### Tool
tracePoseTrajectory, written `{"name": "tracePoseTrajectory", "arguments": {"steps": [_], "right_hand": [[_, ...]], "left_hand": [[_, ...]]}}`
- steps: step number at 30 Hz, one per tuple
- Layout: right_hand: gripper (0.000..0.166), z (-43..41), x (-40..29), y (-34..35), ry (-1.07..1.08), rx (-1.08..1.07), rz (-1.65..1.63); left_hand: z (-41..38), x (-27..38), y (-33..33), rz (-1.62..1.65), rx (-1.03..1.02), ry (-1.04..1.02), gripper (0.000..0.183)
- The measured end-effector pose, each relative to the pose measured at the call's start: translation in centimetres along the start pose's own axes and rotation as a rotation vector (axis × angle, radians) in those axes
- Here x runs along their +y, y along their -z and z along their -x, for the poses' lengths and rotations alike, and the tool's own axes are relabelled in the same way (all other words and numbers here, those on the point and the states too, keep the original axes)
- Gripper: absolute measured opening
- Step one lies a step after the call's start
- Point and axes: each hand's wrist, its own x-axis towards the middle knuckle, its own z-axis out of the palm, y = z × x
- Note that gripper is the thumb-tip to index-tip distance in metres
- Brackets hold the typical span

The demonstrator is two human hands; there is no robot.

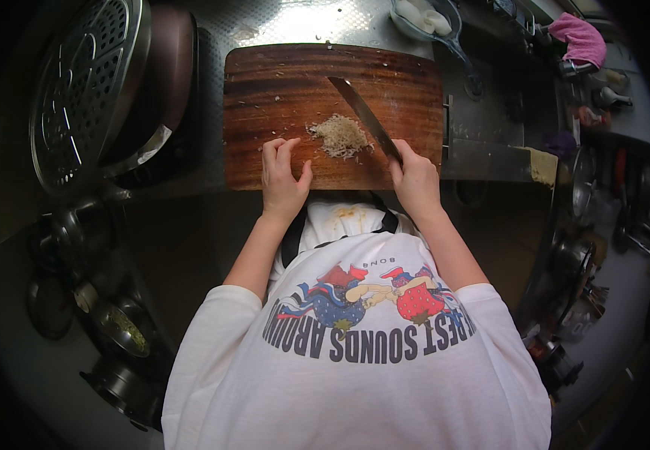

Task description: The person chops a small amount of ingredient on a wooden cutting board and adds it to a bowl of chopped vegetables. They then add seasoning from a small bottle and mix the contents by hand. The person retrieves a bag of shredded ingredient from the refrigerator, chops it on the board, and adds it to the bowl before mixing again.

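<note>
A wooden cutting board (280, 107) lies on the metal counter before me. Near its middle is a small heap of finely chopped pale food (341, 136), with crumbs scattered around it. My right hand (417, 179) grips a kitchen knife (365, 112) at the board's right part; the blade slants up and left, just right of the heap. My left hand (285, 179) is at the board's near edge, left of the heap, its fingers apart and nothing held in them.
Left of the board stands a dark appliance (170, 73) beside a perforated metal steamer tray (86, 84). Beyond the board's far right corner is a strainer (453, 39) holding white pieces. A pan with green food (125, 329) is at lower left, and a pink cloth (579, 40) at upper right.
</note>
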Motion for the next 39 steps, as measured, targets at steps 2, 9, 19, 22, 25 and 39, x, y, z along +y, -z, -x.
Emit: {"name": "tracePoseTrajectory", "arguments": {"steps": [2,9,19,22,25,39], "right_hand": [[0.019,0.2,0.8,0.8,-0.092,-0.013,-0.086],[0.018,1.3,1.5,2.3,-0.067,-0.034,-0.039],[0.019,-3.4,-1.0,1.6,0.52,-0.301,0.411],[0.016,-3.7,-0.2,0.5,0.539,-0.314,0.413],[0.01,-3.9,1.7,-0.7,0.597,-0.254,0.315],[0.012,0.2,-0.4,1.1,0.43,-0.108,0.154]], "left_hand": [[0.4,-0.1,0.9,-0.099,-0.081,-0.053,0.046],[0.3,-3.5,-1.0,-0.023,-0.151,-0.07,0.056],[-4.7,1.0,2.0,-0.246,-0.254,-0.477,0.037],[-5.2,0.5,1.2,-0.231,-0.277,-0.533,0.019],[-5.1,1.3,0.5,-0.275,-0.305,-0.552,0.011],[-4.7,1.0,4.7,0.085,-0.122,-0.319,0.038]]}}
